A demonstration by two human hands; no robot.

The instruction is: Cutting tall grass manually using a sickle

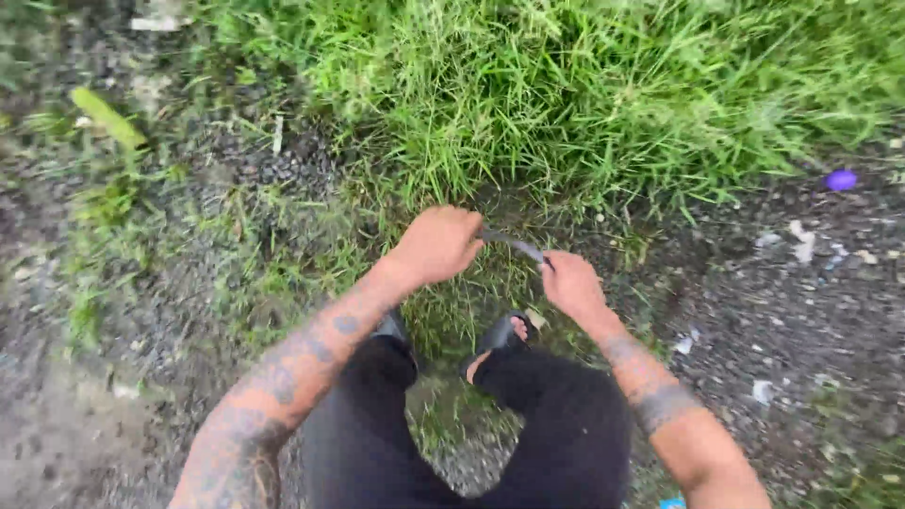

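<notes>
I stand over a patch of long green grass [566, 94] at the edge of dark gravel. My left hand [438, 243] is a closed fist around one end of a thin dark blade or tool [514, 245]. My right hand [570, 283] grips the other end, slightly lower and to the right. The tool spans the short gap between both hands, just above the grass base. Below them are my black trousers [556, 424] and a black sandal [500, 336] with toes showing.
Dark gravel ground [782, 320] lies to the right with white litter scraps [803, 247] and a small purple object [841, 179]. Bare grey dirt [57, 415] and sparse weeds sit on the left. A yellowish leaf [108, 118] lies at upper left.
</notes>
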